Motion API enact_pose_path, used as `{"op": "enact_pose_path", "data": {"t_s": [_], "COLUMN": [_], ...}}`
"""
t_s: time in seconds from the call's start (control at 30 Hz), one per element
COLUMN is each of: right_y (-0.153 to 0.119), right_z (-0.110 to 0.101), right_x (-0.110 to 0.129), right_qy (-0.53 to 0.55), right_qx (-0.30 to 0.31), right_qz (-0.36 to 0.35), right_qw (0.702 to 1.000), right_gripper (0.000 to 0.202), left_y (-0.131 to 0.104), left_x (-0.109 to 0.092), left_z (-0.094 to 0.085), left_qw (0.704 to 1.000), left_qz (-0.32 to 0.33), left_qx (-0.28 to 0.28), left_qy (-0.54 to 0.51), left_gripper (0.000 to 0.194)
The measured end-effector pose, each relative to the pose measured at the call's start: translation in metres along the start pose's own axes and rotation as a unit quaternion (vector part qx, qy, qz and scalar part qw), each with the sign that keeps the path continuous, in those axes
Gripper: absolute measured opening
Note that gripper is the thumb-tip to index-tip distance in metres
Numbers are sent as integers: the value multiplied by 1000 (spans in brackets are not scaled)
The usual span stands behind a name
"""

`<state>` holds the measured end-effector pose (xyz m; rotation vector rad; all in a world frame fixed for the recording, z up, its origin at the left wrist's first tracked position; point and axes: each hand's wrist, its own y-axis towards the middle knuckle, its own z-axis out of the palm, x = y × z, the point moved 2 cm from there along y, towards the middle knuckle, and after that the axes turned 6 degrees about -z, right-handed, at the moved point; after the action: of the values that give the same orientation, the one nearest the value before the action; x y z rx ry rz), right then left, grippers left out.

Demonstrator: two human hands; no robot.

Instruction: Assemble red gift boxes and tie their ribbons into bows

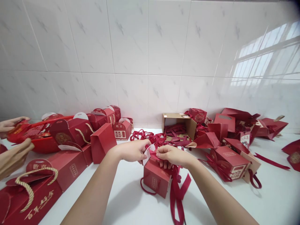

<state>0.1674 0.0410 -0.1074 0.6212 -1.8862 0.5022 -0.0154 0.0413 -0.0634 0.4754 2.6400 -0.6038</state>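
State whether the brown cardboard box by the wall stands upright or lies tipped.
Tipped: the cardboard box lies on its side, opening facing forward, red ribbons visible inside.

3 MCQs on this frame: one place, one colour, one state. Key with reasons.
1. Where is the open cardboard box?
A. against the tiled wall, behind the hands
B. on the floor
C. on top of the red basket

2. What colour is the ribbon hanging off the small gift box?
A. gold
B. dark red
C. white

3. What are the two hands doing?
A. resting flat on the table
B. both pinching at the top of the small gift box
C. lifting the cardboard box

Answers:
1 A, it lies on its side at the foot of the wall, opening toward the camera.
2 B, the ribbon is dark red against the white table.
3 B, the left hand and right hand meet over the box top.
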Motion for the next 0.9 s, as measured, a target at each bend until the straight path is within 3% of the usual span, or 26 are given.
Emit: {"op": "enact_pose_path", "data": {"t_s": [0.6,0.8,0.9], "right_y": [-2,1,4], "right_z": [2,3,5], "right_x": [4,1,-2], "right_qy": [1,5,-1], "right_qx": [0,-19,-40], "right_qz": [14,5,-4], "right_qw": [1000,1000,999], "right_gripper": [22,22,24], "left_y": [-7,-11,-6], "left_x": [-9,-12,-12], "left_z": [1,0,1], "left_qw": [1000,1000,998], "left_qz": [-19,-11,-18], "left_qx": [9,11,-16], "left_qy": [14,-16,-53], "left_gripper": [40,31,27]}}
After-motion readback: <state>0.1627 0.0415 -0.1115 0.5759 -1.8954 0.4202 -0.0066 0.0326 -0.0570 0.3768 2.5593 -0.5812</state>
